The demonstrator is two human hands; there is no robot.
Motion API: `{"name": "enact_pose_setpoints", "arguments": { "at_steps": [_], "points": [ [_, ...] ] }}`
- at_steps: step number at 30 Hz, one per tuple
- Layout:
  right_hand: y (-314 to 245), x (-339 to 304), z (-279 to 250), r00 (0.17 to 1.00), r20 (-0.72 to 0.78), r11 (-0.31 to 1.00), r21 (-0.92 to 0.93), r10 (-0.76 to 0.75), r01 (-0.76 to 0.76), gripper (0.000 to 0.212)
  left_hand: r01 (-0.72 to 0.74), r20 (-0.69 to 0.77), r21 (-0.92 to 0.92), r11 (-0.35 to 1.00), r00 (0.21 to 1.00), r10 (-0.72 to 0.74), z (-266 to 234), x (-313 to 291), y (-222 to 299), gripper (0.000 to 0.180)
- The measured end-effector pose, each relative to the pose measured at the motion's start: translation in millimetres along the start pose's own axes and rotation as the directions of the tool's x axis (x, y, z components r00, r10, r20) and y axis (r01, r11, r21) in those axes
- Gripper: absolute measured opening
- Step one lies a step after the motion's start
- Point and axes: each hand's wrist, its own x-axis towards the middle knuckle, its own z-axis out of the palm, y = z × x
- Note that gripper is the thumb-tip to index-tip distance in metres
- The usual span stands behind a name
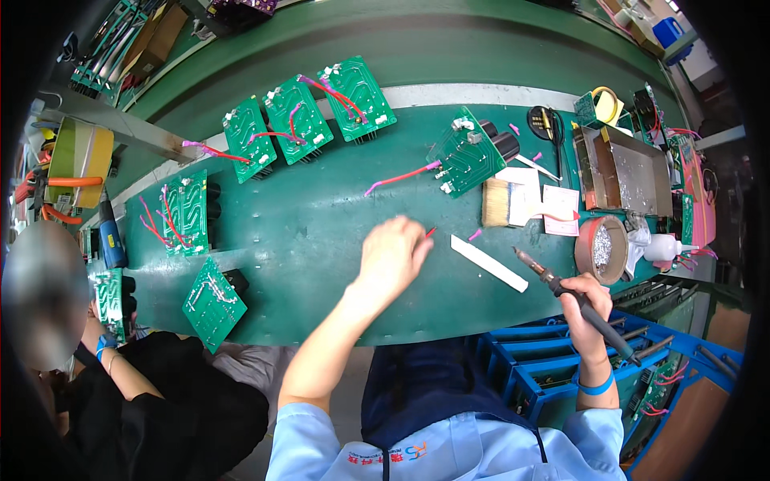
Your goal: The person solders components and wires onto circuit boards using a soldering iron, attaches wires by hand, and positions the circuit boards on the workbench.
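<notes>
Readying a red wire [431, 232] for soldering looks, in the head view, like the step in hand, and the next move probably calls for a steady wire and a careful approach with the soldering iron [550, 280]. That wire shows right at the fingertips of the left hand [391, 253], whose fingers curl inward over the worktop [305, 232], though whether they pinch it I cannot tell. Wrapped around the iron's handle, the right hand [584, 333] points its tip toward a white strip [489, 264].
</notes>
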Motion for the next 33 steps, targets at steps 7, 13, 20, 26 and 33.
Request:
{"name": "enact_pose_setpoints", "arguments": {
  "at_steps": [7,13,20,26,33],
  "points": [
    [13.6,11.1,45.6,0.991,0.031,0.99,0.069,-0.128,0.126,0.023,-0.4,0.007,-0.147,0.905,0.914,0.405,-54.6,130.6,17.1,0.039],
    [26.0,39.1,81.6,0.953,0.104,0.959,0.023,-0.283,0.282,0.025,-0.347,0.004,-0.143,0.927,0.936,0.351,-52.9,125.2,2.2,0.029],
    [39.5,61.5,83.4,0.946,0.06,0.947,-0.006,-0.32,0.321,0.023,-0.394,-0.174,-0.171,0.903,0.914,0.366,-33.7,121.7,-4.4,0.027],
    [51.1,64.1,82.0,0.935,0.08,0.936,-0.038,-0.345,0.349,0.024,-0.378,-0.143,-0.18,0.908,0.923,0.356,-30.6,122.1,-1.3,0.028],
    [61.3,57.5,80.6,0.932,0.046,0.933,0.006,-0.361,0.361,0.021,-0.38,-0.119,-0.197,0.904,0.924,0.362,-27.1,131.2,-3.3,0.033]
  ]
}}
